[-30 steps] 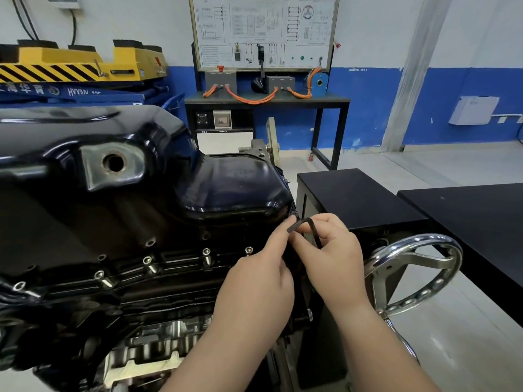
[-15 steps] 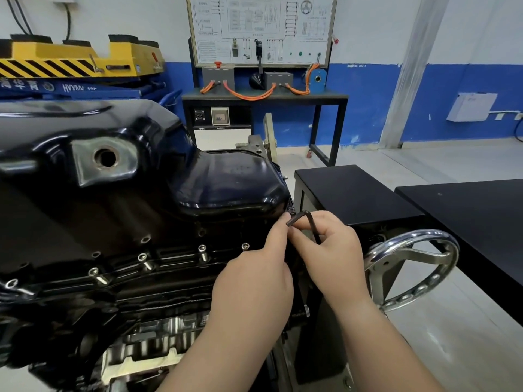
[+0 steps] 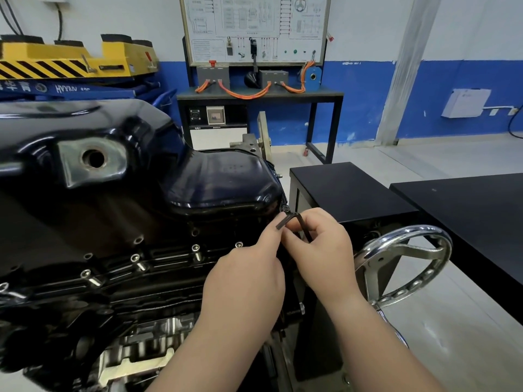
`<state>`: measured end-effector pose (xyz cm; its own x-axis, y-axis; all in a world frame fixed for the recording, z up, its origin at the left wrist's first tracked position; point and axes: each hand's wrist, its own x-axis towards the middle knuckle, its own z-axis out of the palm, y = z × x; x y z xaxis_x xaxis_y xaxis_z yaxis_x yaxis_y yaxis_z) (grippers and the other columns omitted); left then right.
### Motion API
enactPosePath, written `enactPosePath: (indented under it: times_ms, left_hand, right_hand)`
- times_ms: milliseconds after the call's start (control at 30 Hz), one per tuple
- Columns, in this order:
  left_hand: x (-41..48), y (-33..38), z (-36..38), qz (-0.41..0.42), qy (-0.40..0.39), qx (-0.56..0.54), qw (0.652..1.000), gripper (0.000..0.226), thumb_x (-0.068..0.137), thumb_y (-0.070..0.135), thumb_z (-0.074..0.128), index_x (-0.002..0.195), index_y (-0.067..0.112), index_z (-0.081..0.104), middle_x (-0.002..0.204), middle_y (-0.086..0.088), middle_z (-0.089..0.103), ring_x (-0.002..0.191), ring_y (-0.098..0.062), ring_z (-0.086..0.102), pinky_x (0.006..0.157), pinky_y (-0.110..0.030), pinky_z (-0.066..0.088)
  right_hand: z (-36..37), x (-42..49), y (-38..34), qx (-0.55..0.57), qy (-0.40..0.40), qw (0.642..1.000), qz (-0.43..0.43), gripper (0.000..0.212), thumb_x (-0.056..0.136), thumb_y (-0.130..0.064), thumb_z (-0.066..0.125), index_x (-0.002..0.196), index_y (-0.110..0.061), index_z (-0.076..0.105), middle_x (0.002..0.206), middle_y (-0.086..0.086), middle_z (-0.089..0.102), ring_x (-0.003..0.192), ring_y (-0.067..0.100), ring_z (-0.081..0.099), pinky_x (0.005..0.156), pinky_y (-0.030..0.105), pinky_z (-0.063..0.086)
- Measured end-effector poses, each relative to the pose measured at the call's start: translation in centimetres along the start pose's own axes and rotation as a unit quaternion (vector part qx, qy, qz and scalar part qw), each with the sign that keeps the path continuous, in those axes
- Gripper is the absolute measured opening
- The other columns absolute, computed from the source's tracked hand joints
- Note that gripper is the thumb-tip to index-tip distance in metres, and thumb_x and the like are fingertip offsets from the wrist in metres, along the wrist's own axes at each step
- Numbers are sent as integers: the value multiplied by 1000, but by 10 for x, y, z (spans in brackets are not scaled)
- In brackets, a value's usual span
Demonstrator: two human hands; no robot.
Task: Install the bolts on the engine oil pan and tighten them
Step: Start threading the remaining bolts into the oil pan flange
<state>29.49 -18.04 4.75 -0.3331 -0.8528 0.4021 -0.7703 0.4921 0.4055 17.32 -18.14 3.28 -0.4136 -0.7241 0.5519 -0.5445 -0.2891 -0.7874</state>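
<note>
A glossy black oil pan (image 3: 220, 179) sits bolted side up on the engine, filling the left of the head view. Several silver socket-head bolts (image 3: 195, 248) stand along its near flange. At the pan's right corner a bolt (image 3: 285, 208) is met by a black L-shaped hex key (image 3: 291, 217). My right hand (image 3: 319, 253) grips the key's long arm. My left hand (image 3: 249, 281) pinches the key's short end with fingertips, close against the right hand.
A chrome handwheel (image 3: 402, 267) of the engine stand sits just right of my hands. Black benches (image 3: 467, 210) stand at right. A training board on a desk (image 3: 254, 94) and a yellow lift (image 3: 70, 63) are behind.
Both hands stay at the pan's right corner; the hex key has turned slightly between the fingers. The camera has dipped a little.
</note>
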Motion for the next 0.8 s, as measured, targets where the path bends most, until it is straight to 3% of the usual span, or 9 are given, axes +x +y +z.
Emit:
enactPosePath:
  times_ms: [133,200,300,367,467,600,700,800]
  left_hand:
    - [0,-3,0,-2,-9,-29,1000,62,92,23,34,131,57,0,61,3,49,60,-19,52,53,-29,37]
    - [-1,-3,0,-7,-14,-41,999,61,92,22,35,132,56,5,57,4,46,58,-18,50,52,-28,35]
    - [-2,-2,0,-14,-15,-53,998,61,92,22,35,128,56,-1,59,5,49,62,-19,54,52,-29,36]
    - [-2,-2,1,-19,-18,-59,998,62,92,23,35,125,59,-3,65,3,56,65,-21,57,54,-31,41]
    - [-3,-2,0,-20,-26,-63,997,62,93,24,35,125,60,-4,68,2,59,68,-22,58,56,-33,44]
    - [-4,-1,-2,-7,-18,-62,998,61,92,23,35,127,58,0,56,5,49,57,-15,52,48,-29,35]
    - [-3,-1,-1,-2,-6,-59,998,58,92,23,36,128,56,4,54,5,45,54,-15,49,47,-28,32]
    - [-1,-1,0,-1,-3,-60,998,58,92,23,36,130,55,7,56,4,48,57,-16,51,49,-29,36]
  right_hand:
    - [1,-4,-3,-7,-4,1000,9,10,81,-18,69,89,-24,69,87,-14,60,88,-2,55,72,3,38]
    - [1,-5,-5,-10,-3,1000,12,10,82,-17,69,82,-26,71,84,-13,60,85,-2,56,68,3,37]
    - [5,-8,-8,-8,17,1000,11,37,82,-14,67,58,-40,58,73,-12,59,73,1,57,60,6,36]
    - [8,-10,-7,-2,30,999,18,39,82,-13,67,52,-35,54,66,-10,57,66,3,55,56,8,36]
    - [10,-9,-6,14,32,999,36,30,81,-14,68,54,-22,58,62,-7,55,60,4,52,54,9,35]
    - [7,-2,-2,26,5,998,65,20,79,-18,70,62,-13,61,58,-6,54,54,6,45,51,13,34]
    - [3,-1,-2,38,-28,996,74,27,80,-22,69,59,-14,55,51,-11,46,51,6,39,50,16,31]
    - [2,-3,-5,43,-22,997,66,9,81,-22,69,72,-26,67,68,-12,58,65,3,53,60,13,40]
